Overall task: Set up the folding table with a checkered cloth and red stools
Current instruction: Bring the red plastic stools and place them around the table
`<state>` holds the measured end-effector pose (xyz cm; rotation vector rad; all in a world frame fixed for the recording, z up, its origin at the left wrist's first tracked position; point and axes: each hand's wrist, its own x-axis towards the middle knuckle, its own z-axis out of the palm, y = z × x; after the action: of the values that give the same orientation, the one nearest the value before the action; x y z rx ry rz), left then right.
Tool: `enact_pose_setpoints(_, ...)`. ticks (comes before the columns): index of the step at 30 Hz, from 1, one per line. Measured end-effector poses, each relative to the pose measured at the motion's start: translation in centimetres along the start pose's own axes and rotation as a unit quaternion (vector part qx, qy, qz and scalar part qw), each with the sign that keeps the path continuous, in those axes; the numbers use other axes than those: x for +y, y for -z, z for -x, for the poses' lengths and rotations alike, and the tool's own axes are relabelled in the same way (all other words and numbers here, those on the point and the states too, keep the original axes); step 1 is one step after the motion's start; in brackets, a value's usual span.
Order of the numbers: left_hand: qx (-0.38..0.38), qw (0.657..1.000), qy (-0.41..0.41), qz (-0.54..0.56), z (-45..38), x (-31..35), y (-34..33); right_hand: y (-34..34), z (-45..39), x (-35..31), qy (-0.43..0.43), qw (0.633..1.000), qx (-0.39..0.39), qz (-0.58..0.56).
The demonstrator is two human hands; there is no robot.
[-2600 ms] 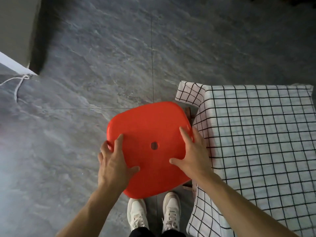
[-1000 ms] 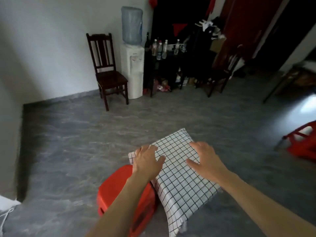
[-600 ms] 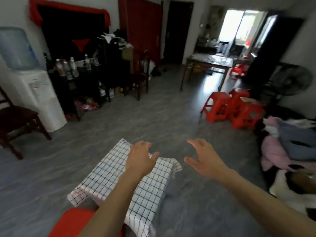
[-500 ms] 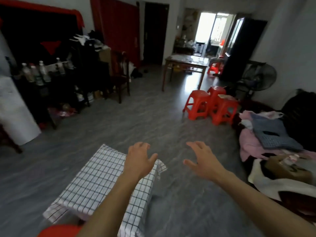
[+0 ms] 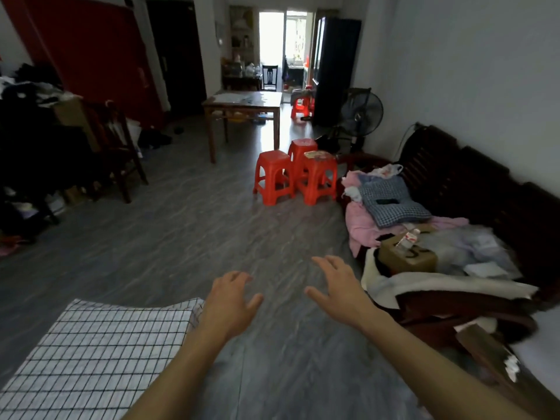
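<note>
Two bare hands are hovering over grey floor, left hand (image 5: 230,301) and right hand (image 5: 339,287) both empty, fingers spread. Checkered cloth (image 5: 97,356) is covering the near-left table. Three red stools (image 5: 295,174), possibly touching, are clustering far ahead.

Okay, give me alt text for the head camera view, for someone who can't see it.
Two empty, open hands, left and right, reach forward over a grey floor, beside a table under a checkered cloth at lower left. Three red stools stand clustered ahead, near a cluttered dark wooden bench.
</note>
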<state>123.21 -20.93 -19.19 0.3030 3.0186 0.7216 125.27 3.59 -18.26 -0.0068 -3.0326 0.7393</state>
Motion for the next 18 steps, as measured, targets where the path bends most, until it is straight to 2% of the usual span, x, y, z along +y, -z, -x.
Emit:
enact_pose_setpoints(7,-0.036,0.999,-0.013,-0.018,-3.9,5.9,-2.6,3.1,-2.3,6.6,-0.034,0.998,0.027,-0.035)
enact_pose_setpoints(18,-0.029,0.999,-0.017,0.015,-16.4,4.2,-4.0,3.5,-13.1,8.6,-0.034,0.999,0.035,-0.017)
